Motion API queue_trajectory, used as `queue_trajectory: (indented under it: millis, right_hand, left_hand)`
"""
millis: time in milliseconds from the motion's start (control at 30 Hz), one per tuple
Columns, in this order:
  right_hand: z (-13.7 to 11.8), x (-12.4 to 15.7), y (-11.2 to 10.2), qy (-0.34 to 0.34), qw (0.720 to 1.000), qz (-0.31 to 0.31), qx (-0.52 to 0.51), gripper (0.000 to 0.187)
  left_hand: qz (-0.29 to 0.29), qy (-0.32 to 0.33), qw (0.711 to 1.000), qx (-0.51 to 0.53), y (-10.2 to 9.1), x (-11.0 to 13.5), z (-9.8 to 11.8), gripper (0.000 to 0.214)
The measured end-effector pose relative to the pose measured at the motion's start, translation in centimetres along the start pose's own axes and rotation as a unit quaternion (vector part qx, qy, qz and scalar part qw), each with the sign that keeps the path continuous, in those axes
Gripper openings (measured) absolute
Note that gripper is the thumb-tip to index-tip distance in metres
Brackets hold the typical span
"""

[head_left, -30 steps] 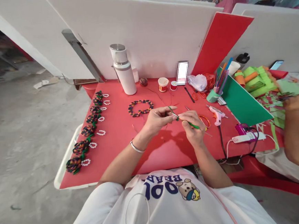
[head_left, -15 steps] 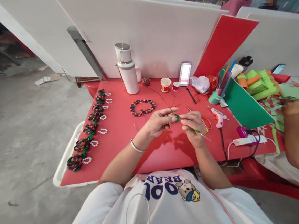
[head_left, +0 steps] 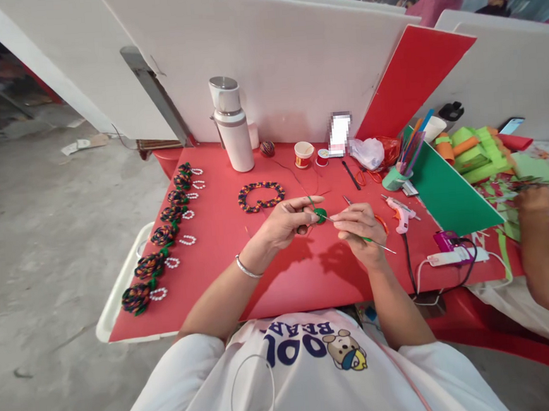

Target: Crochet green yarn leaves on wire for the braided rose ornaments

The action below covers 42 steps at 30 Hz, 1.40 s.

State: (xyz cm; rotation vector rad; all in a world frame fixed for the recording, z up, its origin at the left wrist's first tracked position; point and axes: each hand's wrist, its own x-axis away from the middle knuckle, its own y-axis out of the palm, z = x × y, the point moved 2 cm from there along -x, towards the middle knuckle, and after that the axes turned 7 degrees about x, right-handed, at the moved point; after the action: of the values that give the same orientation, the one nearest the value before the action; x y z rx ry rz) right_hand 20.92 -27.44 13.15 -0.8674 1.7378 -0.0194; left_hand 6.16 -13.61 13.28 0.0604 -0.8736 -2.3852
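Observation:
My left hand (head_left: 288, 222) is closed, pinching a small green crochet piece (head_left: 320, 215) between thumb and fingers. A strand of green yarn (head_left: 311, 201) runs up over the raised index finger. In my closed right hand (head_left: 360, 229) is a crochet hook (head_left: 381, 245) with a green grip and thin metal ends. The hook's tip meets the green piece, though the stitch itself is too small to make out. Beyond my left hand, a multicoloured crocheted ring (head_left: 261, 196) lies flat on the red table (head_left: 222, 260).
Several dark crocheted flowers (head_left: 163, 235) with white bead loops line the left edge. At the back stand a white thermos (head_left: 235, 132), a paper cup (head_left: 304, 154) and a phone (head_left: 340, 134). To the right are a glue gun (head_left: 402, 213), a pen cup (head_left: 396, 177) and a co-worker's hands (head_left: 535, 201).
My right hand has shifted slightly to the right and turned the hook, whose metal shaft now shows at the green piece. My left hand has tilted the piece a little.

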Motion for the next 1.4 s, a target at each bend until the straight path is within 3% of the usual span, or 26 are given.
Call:
queue_trajectory:
  millis: [433, 633, 967, 1233, 1400]
  right_hand:
    - [-0.8, -0.1, -1.2, 0.022, 0.999, -0.024, 0.007, 0.014]
    - [-1.0, 0.5, 0.2, 0.031, 0.998, 0.046, -0.021, 0.017]
    - [-1.2, 1.3, 2.8, 0.031, 0.99, 0.135, 0.039, 0.022]
    - [-1.0, 1.5, 3.0, 0.011, 0.988, 0.135, 0.079, 0.022]
    - [-0.2, 1.1, 2.3, 0.01, 0.996, 0.079, 0.049, 0.016]
  left_hand:
    - [-0.024, 0.02, 0.999, -0.034, -0.1, -0.3, 0.0, 0.05]
    - [-0.024, 0.032, 0.999, -0.01, 0.5, -0.2, -0.5, 0.055]
    - [-0.003, 0.055, 0.997, 0.047, 2.5, 0.3, -2.1, 0.077]
    - [0.004, 0.058, 0.996, 0.062, 2.4, 0.7, -1.9, 0.095]
    - [0.003, 0.049, 0.997, 0.058, 1.9, 0.7, -1.1, 0.095]
